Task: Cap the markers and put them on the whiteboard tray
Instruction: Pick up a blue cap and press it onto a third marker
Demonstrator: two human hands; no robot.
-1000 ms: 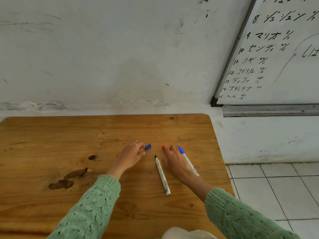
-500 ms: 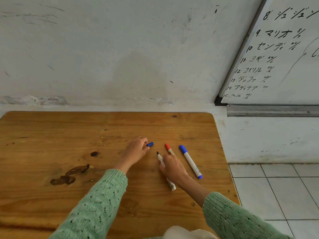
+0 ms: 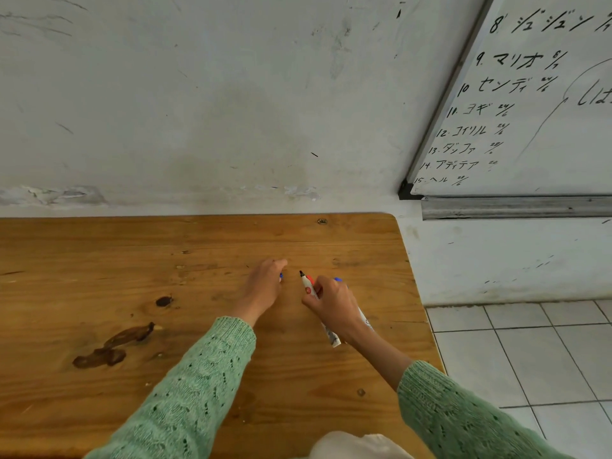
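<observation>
A: Markers first. Where do they stand?

B: The right hand (image 3: 332,304) is clamped on an uncapped marker (image 3: 328,331), black tip pointing to the far side, its tail end sticking out near the wrist. A red marker (image 3: 309,282) lies touching it just beyond the knuckles, and a bit of blue, the capped blue marker (image 3: 337,279), shows past the fingers to the right. All of this is on the wooden table (image 3: 99,260), right of centre.

A: And the other hand?

B: The left hand (image 3: 265,286) is curled together over a small blue cap (image 3: 281,276); only a sliver of it shows under the fingers, so I judge it pinched but can't be sure it's off the wood.

A: So how far along is the job?

B: Barely begun, I'd say. Cap and tip are near each other but apart, nothing pressed on yet. The whiteboard tray (image 3: 513,208), on the far right below the whiteboard (image 3: 546,111), holds no marker in the part that shows.

A: What's left?

B: Seat that cap, check the red one, then carry all three to the tray.
</observation>
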